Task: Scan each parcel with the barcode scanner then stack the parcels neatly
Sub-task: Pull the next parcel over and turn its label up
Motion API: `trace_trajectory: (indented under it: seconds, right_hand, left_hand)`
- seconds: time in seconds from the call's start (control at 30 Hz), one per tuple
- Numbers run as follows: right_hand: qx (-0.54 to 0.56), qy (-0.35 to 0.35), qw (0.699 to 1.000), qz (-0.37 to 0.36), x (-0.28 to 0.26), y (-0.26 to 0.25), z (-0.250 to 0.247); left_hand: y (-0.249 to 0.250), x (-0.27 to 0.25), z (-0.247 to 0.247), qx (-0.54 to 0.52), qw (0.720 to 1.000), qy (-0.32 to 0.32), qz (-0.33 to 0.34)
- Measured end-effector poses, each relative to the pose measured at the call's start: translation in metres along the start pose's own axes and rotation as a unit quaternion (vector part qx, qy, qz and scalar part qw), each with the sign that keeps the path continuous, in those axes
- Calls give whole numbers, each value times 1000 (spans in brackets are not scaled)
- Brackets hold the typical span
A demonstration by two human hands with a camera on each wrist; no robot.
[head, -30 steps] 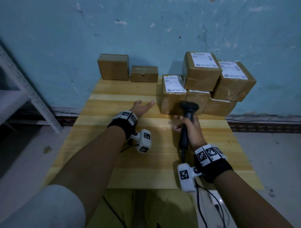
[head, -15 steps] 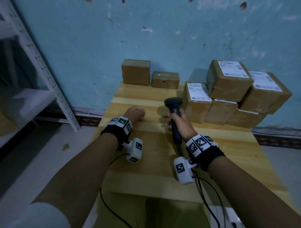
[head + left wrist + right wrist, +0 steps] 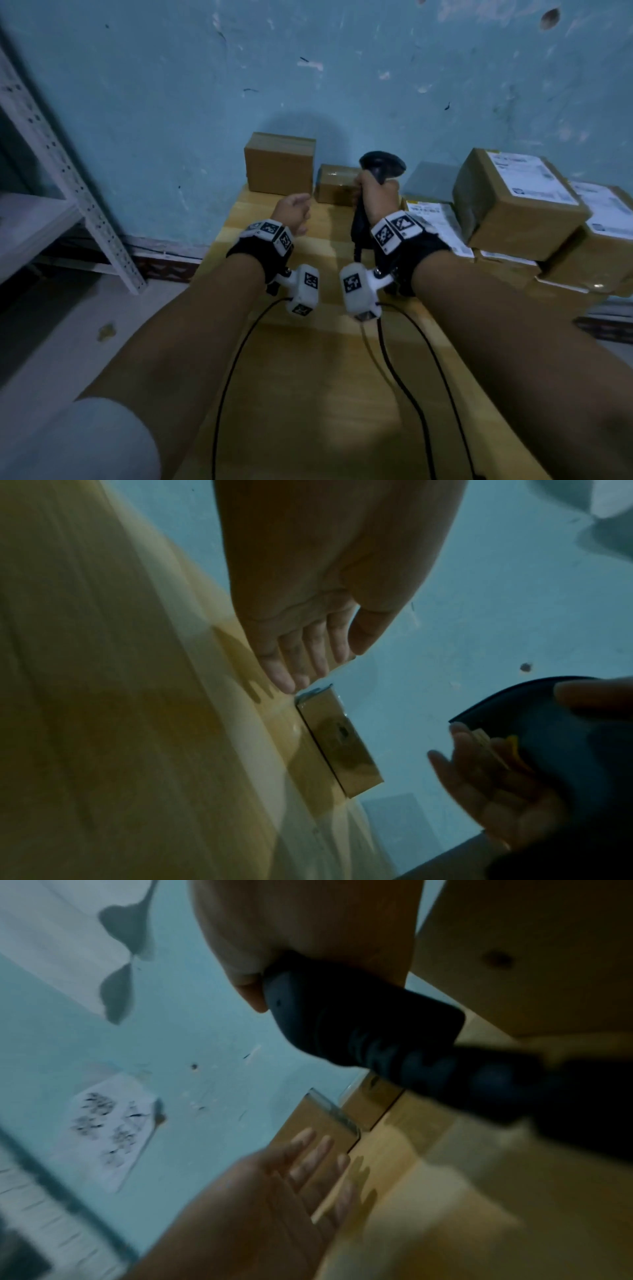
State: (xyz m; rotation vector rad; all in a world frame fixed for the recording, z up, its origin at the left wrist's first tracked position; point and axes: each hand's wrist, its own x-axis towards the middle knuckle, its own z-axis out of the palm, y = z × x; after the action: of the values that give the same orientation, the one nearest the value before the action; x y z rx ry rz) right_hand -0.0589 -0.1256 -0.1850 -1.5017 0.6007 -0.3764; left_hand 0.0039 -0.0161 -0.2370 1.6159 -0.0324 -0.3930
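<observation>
My right hand (image 3: 375, 202) grips the handle of the black barcode scanner (image 3: 382, 166), whose head points at the back of the wooden table (image 3: 308, 394). Just beyond it a small flat brown parcel (image 3: 334, 183) lies against the wall, with a taller brown parcel (image 3: 279, 164) to its left. My left hand (image 3: 296, 212) hovers empty in front of these two, a little short of them. The left wrist view shows its fingers (image 3: 294, 656) straight, just short of the small parcel (image 3: 339, 748). Several labelled parcels (image 3: 517, 202) are piled at the right.
A white metal shelf rack (image 3: 68, 192) stands on the floor to the left of the table. Black cables (image 3: 404, 377) trail over the near tabletop from the wrist cameras. The blue wall (image 3: 342, 85) closes off the table's far edge.
Both hands have moved forward and left, from the labelled pile to the two plain parcels at the back. The left hand, curled half a second ago, now has straight fingers.
</observation>
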Motion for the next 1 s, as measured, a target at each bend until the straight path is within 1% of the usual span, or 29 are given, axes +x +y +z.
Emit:
trace_trajectory:
  seconds: [0.1, 0.2, 0.3, 0.43, 0.5, 0.6, 0.73, 0.87, 0.93, 1.0]
  right_hand:
    - [-41, 61, 997, 25, 39, -10, 2]
    - [-92, 77, 992, 28, 68, -15, 7]
    - [-148, 46, 987, 42, 86, -22, 10]
    - [-187, -4, 980, 66, 104, -21, 15]
    - [-226, -23, 971, 71, 114, -17, 18]
    - [-221, -46, 971, 83, 125, -14, 23]
    - [-203, 9, 976, 73, 127, -11, 23]
    - [-187, 24, 979, 81, 117, -8, 21]
    - [-167, 40, 982, 76, 106, -12, 21]
    - [-145, 41, 986, 71, 89, -19, 19]
  left_hand:
    - [-5, 21, 8, 24, 1000, -14, -5]
    - [-9, 44, 13, 39, 999, -7, 25]
    - [-8, 60, 16, 38, 998, -4, 42]
    - [-7, 75, 19, 18, 999, -24, 22]
    - [-4, 82, 18, 3, 999, -38, 18]
    - [1, 88, 18, -10, 999, -49, 20]
    - [-2, 90, 16, -43, 998, -38, 24]
    - [-5, 86, 12, -98, 995, -34, 7]
    - [-5, 76, 9, -105, 994, -25, 1]
    - [-7, 66, 5, -117, 993, -25, -13]
